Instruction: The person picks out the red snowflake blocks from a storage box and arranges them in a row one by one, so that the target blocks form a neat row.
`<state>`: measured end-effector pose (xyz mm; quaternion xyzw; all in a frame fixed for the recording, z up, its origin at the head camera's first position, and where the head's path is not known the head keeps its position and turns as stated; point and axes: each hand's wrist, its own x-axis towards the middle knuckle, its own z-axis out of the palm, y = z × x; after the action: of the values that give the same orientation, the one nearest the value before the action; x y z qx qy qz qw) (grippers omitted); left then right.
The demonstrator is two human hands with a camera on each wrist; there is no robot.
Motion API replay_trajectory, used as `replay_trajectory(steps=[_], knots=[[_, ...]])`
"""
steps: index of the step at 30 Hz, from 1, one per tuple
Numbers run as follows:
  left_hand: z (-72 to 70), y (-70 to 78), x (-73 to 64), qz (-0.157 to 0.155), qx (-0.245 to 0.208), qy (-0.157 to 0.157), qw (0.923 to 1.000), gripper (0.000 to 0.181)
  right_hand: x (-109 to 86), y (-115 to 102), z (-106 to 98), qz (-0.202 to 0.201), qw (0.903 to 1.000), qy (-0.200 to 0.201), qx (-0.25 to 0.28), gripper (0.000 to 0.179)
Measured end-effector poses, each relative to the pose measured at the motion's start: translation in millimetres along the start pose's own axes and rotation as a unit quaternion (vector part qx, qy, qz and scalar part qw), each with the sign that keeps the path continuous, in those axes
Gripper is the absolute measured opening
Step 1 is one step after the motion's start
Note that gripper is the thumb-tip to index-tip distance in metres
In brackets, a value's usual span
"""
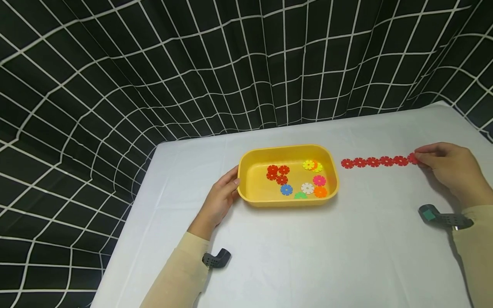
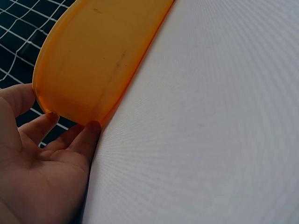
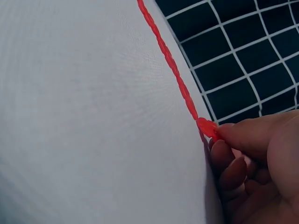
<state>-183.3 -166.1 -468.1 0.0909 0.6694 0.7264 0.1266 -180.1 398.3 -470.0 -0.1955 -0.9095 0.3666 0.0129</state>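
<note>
Yellow tray (image 2: 93,60) — only partly in left-wrist view

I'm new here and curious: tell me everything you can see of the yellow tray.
The yellow tray is shallow and open, oblong with rounded corners and a rim, and looks like smooth plastic. Small dark marks show on it in the left wrist view. It stands upright on the white cloth, the left hand holding its left end. Flower-like discs in several colors lie on its floor.
</note>
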Motion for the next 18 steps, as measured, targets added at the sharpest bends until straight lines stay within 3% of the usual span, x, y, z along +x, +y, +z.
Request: replay_trajectory(steps=[18], knots=[[-0.5, -0.4, 0.5, 0.005, 0.000, -0.004, 1.0000, 0.052, -4.6, -2.2, -0.8, 0.021, 0.9993, 0.005, 0.031, 0.063]])
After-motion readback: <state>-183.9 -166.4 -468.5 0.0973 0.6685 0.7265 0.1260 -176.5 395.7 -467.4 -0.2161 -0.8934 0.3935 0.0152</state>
